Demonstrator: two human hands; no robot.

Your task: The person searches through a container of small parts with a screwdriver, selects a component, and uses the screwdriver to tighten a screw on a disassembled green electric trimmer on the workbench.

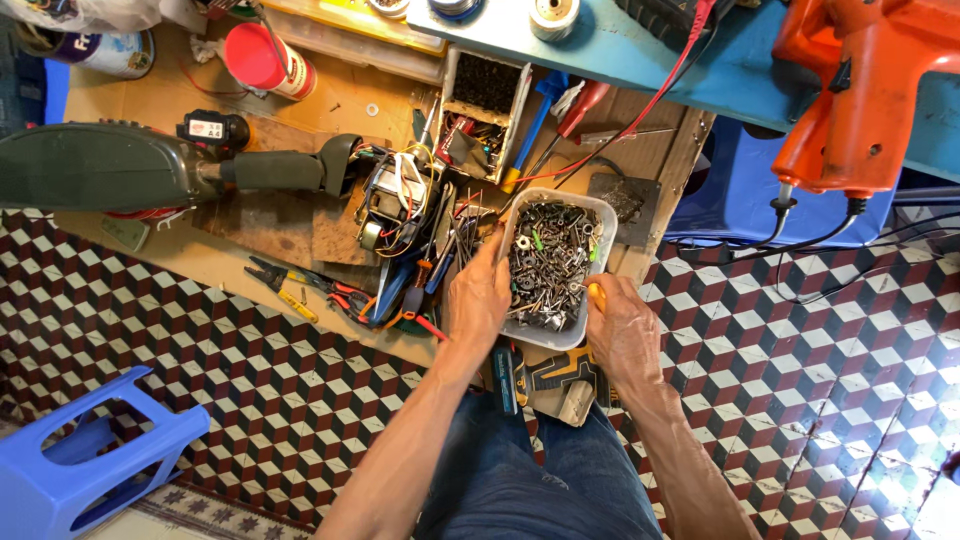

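A tiled floor (800, 380) of red, black and white cubes spreads near, with a blue plastic stool (80, 450) at near left and a blue shelf (640, 55) far right.

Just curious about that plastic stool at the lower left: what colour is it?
Blue: the moulded plastic stool shows best in the head view, standing on the chequered tile floor.

Wooden board (250, 265): pliers (300, 285); screw tub (553, 262); red can (262, 60)
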